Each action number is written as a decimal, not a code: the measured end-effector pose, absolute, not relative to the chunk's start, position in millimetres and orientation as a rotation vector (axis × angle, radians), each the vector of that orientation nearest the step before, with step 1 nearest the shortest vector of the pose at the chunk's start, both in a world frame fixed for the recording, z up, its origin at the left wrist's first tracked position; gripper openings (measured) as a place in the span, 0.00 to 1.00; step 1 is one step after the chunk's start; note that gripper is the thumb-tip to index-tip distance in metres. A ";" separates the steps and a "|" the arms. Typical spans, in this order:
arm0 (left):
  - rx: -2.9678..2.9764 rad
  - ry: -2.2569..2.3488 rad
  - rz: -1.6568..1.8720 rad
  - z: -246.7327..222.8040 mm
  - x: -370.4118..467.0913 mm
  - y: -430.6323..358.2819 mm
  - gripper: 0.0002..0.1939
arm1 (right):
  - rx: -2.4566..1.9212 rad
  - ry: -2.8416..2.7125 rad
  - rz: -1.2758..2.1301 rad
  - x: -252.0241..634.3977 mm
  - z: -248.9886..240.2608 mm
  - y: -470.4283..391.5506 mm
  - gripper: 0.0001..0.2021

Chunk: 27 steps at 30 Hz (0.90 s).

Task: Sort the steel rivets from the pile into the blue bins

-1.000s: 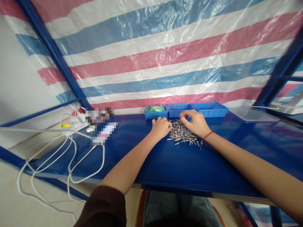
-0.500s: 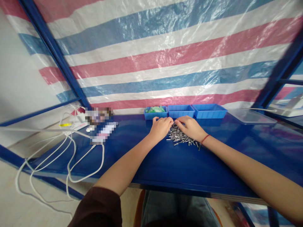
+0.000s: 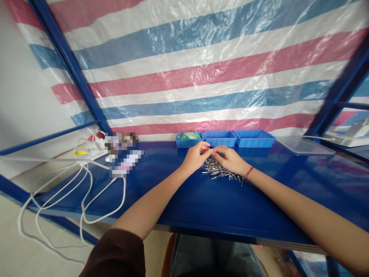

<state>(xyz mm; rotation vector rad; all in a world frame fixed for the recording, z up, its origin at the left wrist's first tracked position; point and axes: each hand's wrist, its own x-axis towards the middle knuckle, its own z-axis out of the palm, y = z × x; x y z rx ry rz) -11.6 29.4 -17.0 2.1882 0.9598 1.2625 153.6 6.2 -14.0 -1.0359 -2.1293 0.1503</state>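
A loose pile of slim silvery metal pins, perhaps rivets (image 3: pixel 217 169), lies on the blue table (image 3: pixel 201 204). My left hand (image 3: pixel 197 156) hovers at the pile's left edge, thumb and fingers curved toward the other hand. Over the pile's back part is my right hand (image 3: pixel 229 158), a red string at its wrist, with thumb and forefinger pinched. The fingertips of both hands meet in front of the middle bin; whatever is between them is too small to make out.
Three blue bins stand along the back: the left bin (image 3: pixel 188 144) holds green and clear plastic bits, beside a middle bin (image 3: pixel 220 139) and a right bin (image 3: pixel 255 139). A clear lid (image 3: pixel 307 146) lies at right. White cables (image 3: pixel 86 192) loop at left near blurred items.
My left forefinger has come down and forward, and the thumb now reaches toward the right hand's fingertips. The right hand has shifted slightly; the view has tilted a little.
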 end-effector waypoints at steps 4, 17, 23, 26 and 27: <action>2.148 1.001 1.283 -12.9 -11.6 26.1 0.06 | -1.058 -2.069 0.242 152.3 -14.7 7.4 0.16; 2.241 1.009 1.347 -10.4 -12.9 25.5 0.06 | -0.991 -1.688 0.549 155.4 -17.7 16.9 0.13; 2.199 1.064 1.312 -12.2 -14.3 30.5 0.07 | -0.972 -1.679 0.486 153.3 -11.3 11.9 0.14; 2.207 1.074 1.272 -14.4 -15.3 33.3 0.08 | -0.991 -1.688 0.517 154.2 -10.5 10.9 0.15; 2.216 1.076 1.261 -15.2 -15.6 34.0 0.08 | -0.997 -1.692 0.522 154.5 -10.5 10.7 0.16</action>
